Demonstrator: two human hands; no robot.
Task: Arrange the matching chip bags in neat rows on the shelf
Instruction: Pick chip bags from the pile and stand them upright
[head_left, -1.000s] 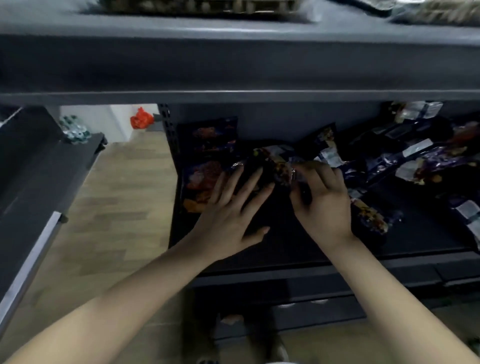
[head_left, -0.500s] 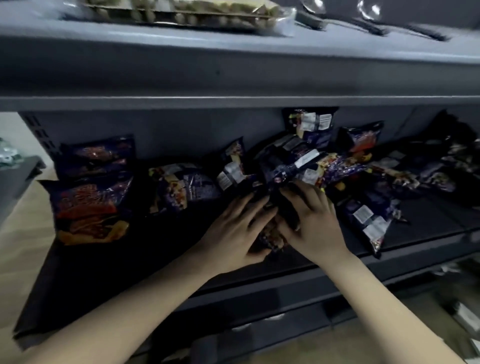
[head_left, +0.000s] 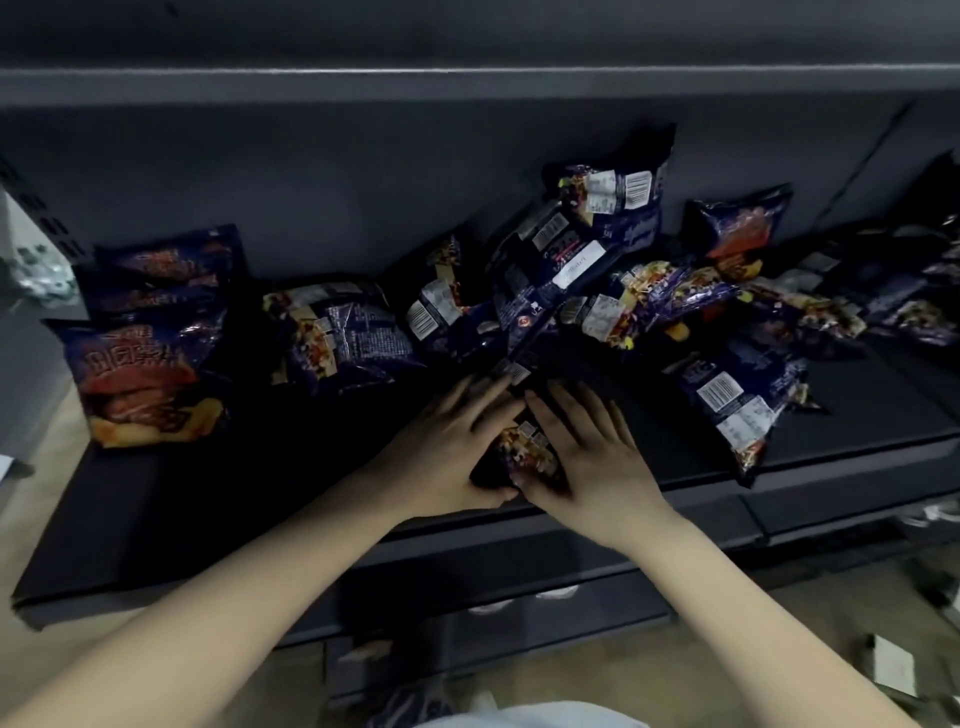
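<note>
We're looking down at the dark shelf (head_left: 208, 493), and most of its right half is a jumbled pile of chip bags (head_left: 623, 291), all overlapping and tilted, a few leaning on the back wall (head_left: 311, 182). Over on the left a red-fronted bag (head_left: 140, 384) faces us with a second red bag (head_left: 166, 275) right behind it, and a lone bag (head_left: 343, 332) lies just beside them. An overhanging bag (head_left: 737, 405) pokes past the shelf's front edge on the right. Near the front middle sits a small purple bag (head_left: 524, 452) with both hands on it. The left grip (head_left: 447, 452) and right grip (head_left: 587, 457) are wide, fingers straight and flat across it, thumbs at its near edge.
</note>
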